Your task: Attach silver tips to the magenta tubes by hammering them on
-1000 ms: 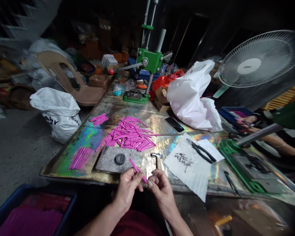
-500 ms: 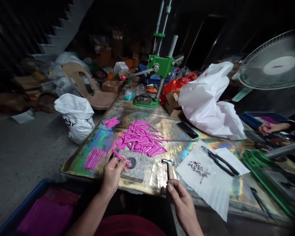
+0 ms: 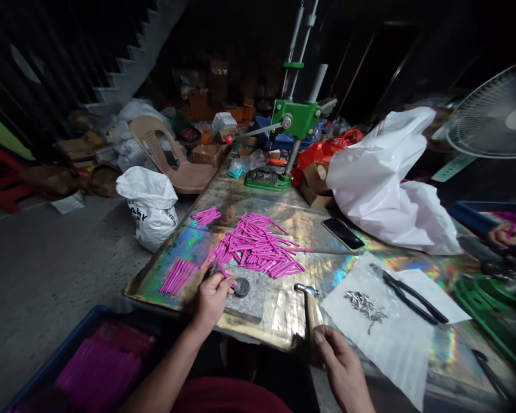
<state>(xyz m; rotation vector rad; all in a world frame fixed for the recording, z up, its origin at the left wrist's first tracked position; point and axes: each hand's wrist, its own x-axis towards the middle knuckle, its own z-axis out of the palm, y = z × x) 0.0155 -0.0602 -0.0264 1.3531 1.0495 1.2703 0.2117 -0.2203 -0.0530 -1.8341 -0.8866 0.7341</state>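
My left hand (image 3: 212, 299) pinches a thin pink stick (image 3: 223, 271) between thumb and fingers, over the near left of a speckled grey stone block (image 3: 251, 301). Beside its fingertips, a dark round disc (image 3: 241, 287) lies on the block. My right hand (image 3: 340, 358) is closed, thumb against curled fingers, just right of the wooden handle of a hammer (image 3: 310, 310). What those fingers hold, if anything, is too small or hidden to make out. The hammer rests on the table, its handle pointing toward me. Behind the block spreads a heap of pink sticks (image 3: 258, 244).
Small metal pieces (image 3: 365, 305) and black-handled pliers (image 3: 408, 295) lie on white paper. Farther back are a phone (image 3: 343, 233), a white plastic bag (image 3: 382, 183) and a green press (image 3: 294, 120). Neater pink bundles (image 3: 178, 276) sit left. Another person's hand (image 3: 509, 235) shows far right.
The view has turned a little left, so everything sits farther right. The pink stick in my left hand now points more steeply away. My right hand has shifted slightly right of the hammer handle.
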